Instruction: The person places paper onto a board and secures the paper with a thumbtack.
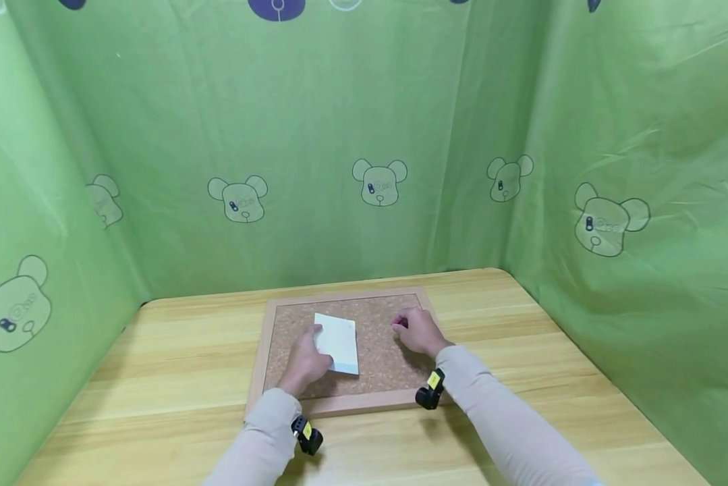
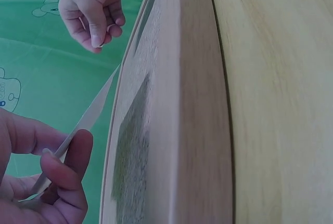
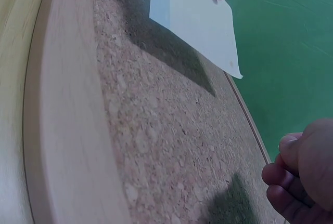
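Observation:
My left hand [image 1: 308,359] pinches a white sheet of paper [image 1: 338,343] by its left side, with the thumb on top. Seen from the left wrist, the paper [image 2: 92,110] is tilted and raised off the cork board [image 1: 376,378], casting a shadow on it. A pale blue band runs along the sheet's near edge, and a tiny mark shows near its far right corner. To the right of the paper, my right hand [image 1: 421,331] hovers over the board, fingers curled and thumb against them. Whether something tiny lies between those fingertips cannot be seen.
The cork board has a light wooden frame [image 1: 364,403] and lies on a wood-grain table [image 1: 157,385]. Green curtains [image 1: 315,135] with bear-head prints surround the table at the back and both sides. Each wrist carries a small black camera [image 1: 430,390].

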The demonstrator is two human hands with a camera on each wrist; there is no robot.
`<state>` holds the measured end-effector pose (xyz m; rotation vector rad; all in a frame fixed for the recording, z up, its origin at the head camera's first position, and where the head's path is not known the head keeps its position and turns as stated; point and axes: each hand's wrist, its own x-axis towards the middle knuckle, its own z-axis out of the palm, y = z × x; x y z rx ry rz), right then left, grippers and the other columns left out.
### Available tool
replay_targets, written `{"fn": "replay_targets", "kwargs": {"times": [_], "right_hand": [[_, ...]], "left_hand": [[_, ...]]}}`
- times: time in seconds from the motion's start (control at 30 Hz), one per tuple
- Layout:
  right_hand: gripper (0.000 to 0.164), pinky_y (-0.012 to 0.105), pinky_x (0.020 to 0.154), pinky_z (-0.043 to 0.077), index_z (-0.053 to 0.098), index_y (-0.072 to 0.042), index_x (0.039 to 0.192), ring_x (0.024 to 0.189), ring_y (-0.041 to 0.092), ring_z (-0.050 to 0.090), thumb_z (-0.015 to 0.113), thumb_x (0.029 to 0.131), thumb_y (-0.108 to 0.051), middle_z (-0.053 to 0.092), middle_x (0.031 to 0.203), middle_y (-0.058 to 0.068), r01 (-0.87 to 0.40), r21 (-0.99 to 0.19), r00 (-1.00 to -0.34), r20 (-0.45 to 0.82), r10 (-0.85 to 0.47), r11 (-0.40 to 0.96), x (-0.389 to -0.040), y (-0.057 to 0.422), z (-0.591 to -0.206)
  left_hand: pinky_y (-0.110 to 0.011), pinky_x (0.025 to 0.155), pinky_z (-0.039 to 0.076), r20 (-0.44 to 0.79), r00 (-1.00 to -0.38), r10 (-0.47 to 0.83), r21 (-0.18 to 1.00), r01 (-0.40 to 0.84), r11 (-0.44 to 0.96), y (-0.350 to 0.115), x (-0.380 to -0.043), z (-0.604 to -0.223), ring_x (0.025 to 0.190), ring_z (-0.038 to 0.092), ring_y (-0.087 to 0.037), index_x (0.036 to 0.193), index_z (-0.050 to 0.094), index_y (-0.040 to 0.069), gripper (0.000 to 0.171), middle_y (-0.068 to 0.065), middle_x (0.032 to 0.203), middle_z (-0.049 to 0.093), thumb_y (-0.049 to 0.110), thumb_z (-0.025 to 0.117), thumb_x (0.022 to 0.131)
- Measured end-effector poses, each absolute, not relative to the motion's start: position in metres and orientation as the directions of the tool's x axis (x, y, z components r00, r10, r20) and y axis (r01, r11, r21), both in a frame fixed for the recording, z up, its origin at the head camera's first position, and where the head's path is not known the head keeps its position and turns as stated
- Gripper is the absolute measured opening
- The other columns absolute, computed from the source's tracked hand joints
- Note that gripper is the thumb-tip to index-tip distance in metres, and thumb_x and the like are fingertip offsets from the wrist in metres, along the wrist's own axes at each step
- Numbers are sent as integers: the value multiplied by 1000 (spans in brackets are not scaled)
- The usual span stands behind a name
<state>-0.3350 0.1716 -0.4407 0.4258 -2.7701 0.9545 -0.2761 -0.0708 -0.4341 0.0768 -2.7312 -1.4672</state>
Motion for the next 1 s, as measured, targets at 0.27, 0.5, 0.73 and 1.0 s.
{"fn": "replay_targets", "kwargs": {"times": [0.27,0.5,0.73,1.0], "right_hand": [[6,32,66,49,71,0,88,71,17,56,66,88,-4,62,73,1,-326,-580,-943,251,-217,746,-335,167,-441],[5,31,67,49,71,0,88,71,16,56,66,87,-3,63,75,1,-344,-586,-937,259,-232,734,-337,161,-441],[5,31,65,49,71,-3,83,70,15,57,67,86,-3,63,73,1,-355,-563,-932,279,-233,746,-338,155,-442],[5,33,66,49,71,-2,83,69,16,56,66,86,-3,62,72,1,-342,-563,-937,260,-231,752,-336,147,-439]], "left_hand": [[-50,98,44,1,-998,-58,836,-31,548,-63,-276,-435,114,51,-35,142,42,0,77,-25,137,47,-10,66,70],[-50,99,43,14,-998,-59,838,-20,545,-56,-277,-436,116,50,-36,140,43,-1,76,-26,137,47,-11,66,69],[-51,103,39,37,-998,-47,852,7,523,-48,-276,-439,120,49,-39,138,45,-6,75,-28,135,48,-13,65,66],[-50,99,43,44,-998,-36,843,18,537,-39,-276,-447,110,53,-36,137,44,-6,75,-27,128,52,-12,65,65]]}}
